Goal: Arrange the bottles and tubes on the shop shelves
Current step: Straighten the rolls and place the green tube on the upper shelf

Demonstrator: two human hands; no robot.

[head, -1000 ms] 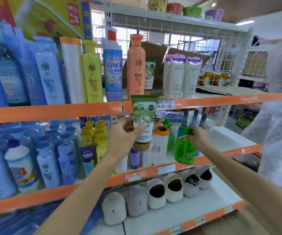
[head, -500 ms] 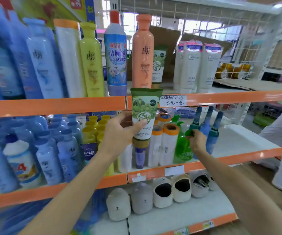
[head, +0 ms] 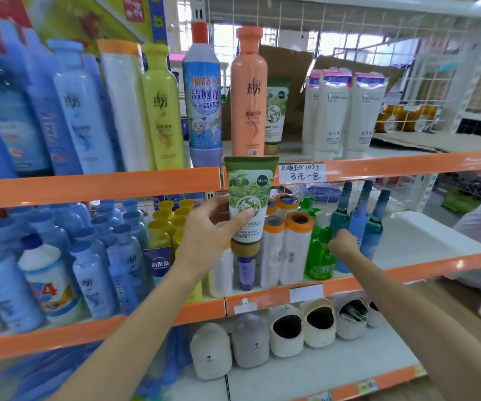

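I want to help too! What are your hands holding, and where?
Left hand grips the green tube around its lower middle. Right hand holds the green pump bottle at its neck.

orange-edged shelves [head: 94,185], wire grid [head: 349,30], bright windows [head: 224,36]

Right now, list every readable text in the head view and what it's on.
"SIVIA", "VANILLA": green tube held in the left hand.
"洁厕净": blue-label bottle, top shelf.
"拉芳": yellow bottle and orange bottle.
"3元一包": handwritten price tag on the shelf edge; its upper line is unclear.
"高保湿": dark blue label, middle shelf.
Smaller print on the white tubes and elsewhere is too blurred.
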